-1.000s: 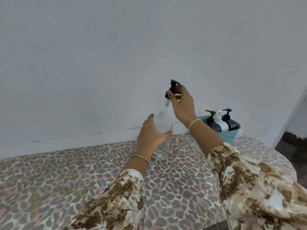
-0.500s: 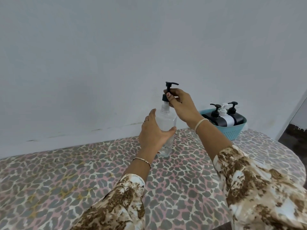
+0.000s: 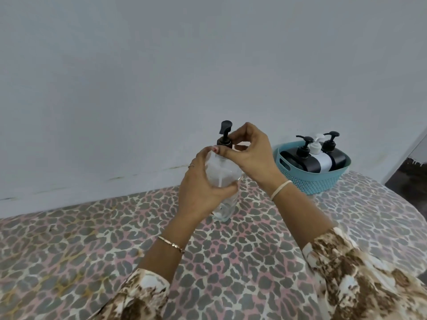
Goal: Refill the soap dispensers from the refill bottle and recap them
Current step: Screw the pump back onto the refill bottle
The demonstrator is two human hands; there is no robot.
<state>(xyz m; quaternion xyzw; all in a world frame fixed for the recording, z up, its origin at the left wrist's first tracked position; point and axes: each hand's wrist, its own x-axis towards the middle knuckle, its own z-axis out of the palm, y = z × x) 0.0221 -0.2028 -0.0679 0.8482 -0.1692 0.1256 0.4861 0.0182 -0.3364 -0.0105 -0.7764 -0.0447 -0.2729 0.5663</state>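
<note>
Left hand (image 3: 203, 181) grips the clear dispenser (image 3: 225, 199); right hand (image 3: 249, 153) pinches its black pump cap (image 3: 224, 135)

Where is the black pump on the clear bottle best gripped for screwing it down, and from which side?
Probably by the pump collar at the neck, pinched from the right: the left hand wraps the clear bottle from the left, and the nozzle above is narrow and off-centre.

The room appeared domestic. A leopard-print cloth (image 3: 69, 250) covered the counter (image 3: 254, 285) below a plain wall (image 3: 161, 65). A teal basket (image 3: 318, 181) held pump bottles (image 3: 310, 162).
</note>
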